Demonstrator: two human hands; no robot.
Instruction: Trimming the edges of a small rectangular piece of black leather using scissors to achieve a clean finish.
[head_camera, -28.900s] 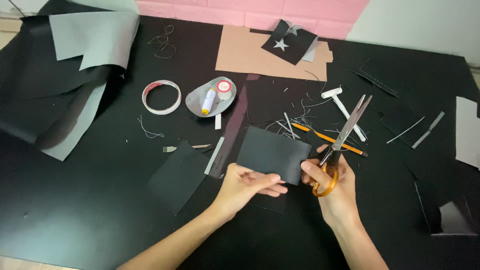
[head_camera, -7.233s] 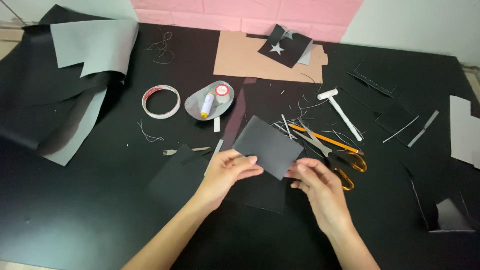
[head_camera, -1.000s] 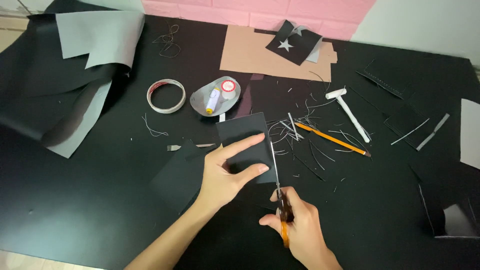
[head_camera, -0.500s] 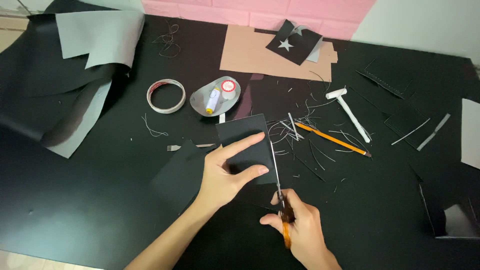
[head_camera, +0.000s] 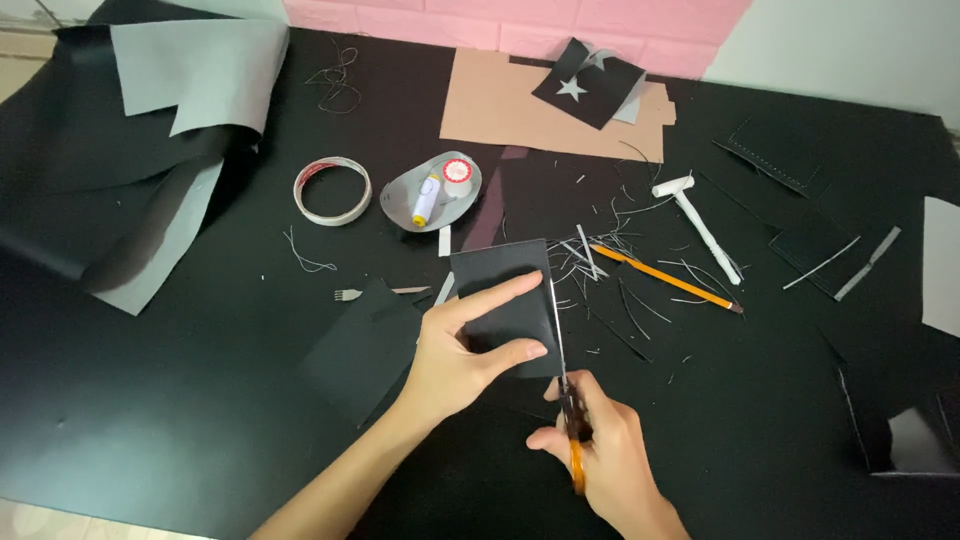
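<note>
While the left hand (head_camera: 455, 350) presses flat on a dark rectangular leather piece (head_camera: 503, 300), forefinger stretched across it and thumb under its lower edge, the right hand (head_camera: 595, 455) has its grip closed round orange-handled scissors (head_camera: 568, 400). Their thin steel blades run up along the piece's right edge. That piece is matte, smooth and nearly black, with straight-cut sides and square corners, and it lies on the black tabletop (head_camera: 180, 420) just below a shallow grey dish (head_camera: 430, 190) of thread spools. Left of the dish sits a ring of pale tape (head_camera: 332, 190). Right of the dish, thin offcut slivers (head_camera: 600, 265) scatter around an orange pencil (head_camera: 665, 279) and a white T-shaped tool (head_camera: 700, 225). Above the dish lies a tan card sheet (head_camera: 520, 105) bearing a black square with a star cutout (head_camera: 585, 82).
</note>
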